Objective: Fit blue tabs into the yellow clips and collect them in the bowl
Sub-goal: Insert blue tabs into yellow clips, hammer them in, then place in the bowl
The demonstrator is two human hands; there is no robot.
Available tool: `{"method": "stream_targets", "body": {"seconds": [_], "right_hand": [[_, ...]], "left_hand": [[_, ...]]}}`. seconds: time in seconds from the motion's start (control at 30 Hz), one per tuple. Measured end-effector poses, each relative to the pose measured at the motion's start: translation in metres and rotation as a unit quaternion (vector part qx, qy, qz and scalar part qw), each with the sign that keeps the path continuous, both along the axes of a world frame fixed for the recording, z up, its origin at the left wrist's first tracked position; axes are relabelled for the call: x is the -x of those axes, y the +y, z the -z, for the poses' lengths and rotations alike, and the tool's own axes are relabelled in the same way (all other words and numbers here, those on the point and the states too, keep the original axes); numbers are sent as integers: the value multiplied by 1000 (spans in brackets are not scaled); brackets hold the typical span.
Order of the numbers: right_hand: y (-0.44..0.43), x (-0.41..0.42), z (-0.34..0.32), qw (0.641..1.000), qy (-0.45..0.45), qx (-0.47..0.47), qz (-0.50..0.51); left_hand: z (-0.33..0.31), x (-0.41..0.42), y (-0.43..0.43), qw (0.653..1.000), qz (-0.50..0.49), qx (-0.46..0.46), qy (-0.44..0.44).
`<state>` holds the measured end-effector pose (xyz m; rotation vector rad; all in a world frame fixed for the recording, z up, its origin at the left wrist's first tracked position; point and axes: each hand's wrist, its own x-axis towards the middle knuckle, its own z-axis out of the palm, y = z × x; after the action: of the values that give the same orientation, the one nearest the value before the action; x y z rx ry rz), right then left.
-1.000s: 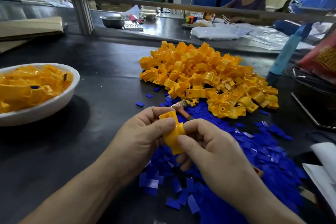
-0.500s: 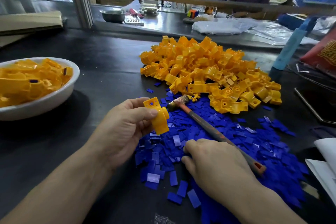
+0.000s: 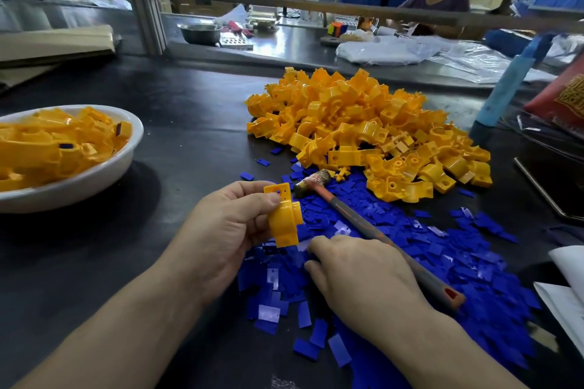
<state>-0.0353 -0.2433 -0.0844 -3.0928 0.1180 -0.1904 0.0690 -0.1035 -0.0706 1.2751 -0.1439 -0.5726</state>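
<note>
Head view: my right hand (image 3: 357,278) has left the yellow clip (image 3: 284,218) and dropped onto the blue tabs (image 3: 458,262) near the front edge of the table (image 3: 189,123), fingers bent, can't tell if pinching, left hand (image 3: 227,230) still grips the clip above them, so tab not fitted yet.

The left grip (image 3: 230,227) pinches a yellow clip (image 3: 284,218) just above the blue tabs (image 3: 442,262) strewn over the table (image 3: 189,110). The right grip (image 3: 360,278) lies palm down on those tabs, beside a hammer (image 3: 363,224). A white bowl (image 3: 94,180) heaped with clips sits well off to the left.
</note>
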Motion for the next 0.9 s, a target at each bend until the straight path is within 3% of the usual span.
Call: {"method": "stream_targets", "body": {"seconds": [0.2,0.33,0.4,0.5,0.6,0.67,0.9], "right_hand": [[-15,7,-5,995,-65,-57,40],[-14,10,-13,973,-130,-188,40],[-15,12,-16,936,-146,-315,54],[-13,15,-23,843,-137,-517,49],[-9,16,-27,774,-162,-612,29],[-6,14,-26,775,-168,-609,19],[-3,17,-27,855,-199,-479,28]], "left_hand": [[0,3,-1,999,30,-28,-22],[0,6,-1,998,41,-41,-25],[-1,8,-1,997,55,-50,-29],[0,11,-1,995,65,-66,-48],[4,14,-2,993,69,-75,-63],[5,15,-1,992,84,-68,-69],[4,17,-1,987,141,-24,-77]]}}
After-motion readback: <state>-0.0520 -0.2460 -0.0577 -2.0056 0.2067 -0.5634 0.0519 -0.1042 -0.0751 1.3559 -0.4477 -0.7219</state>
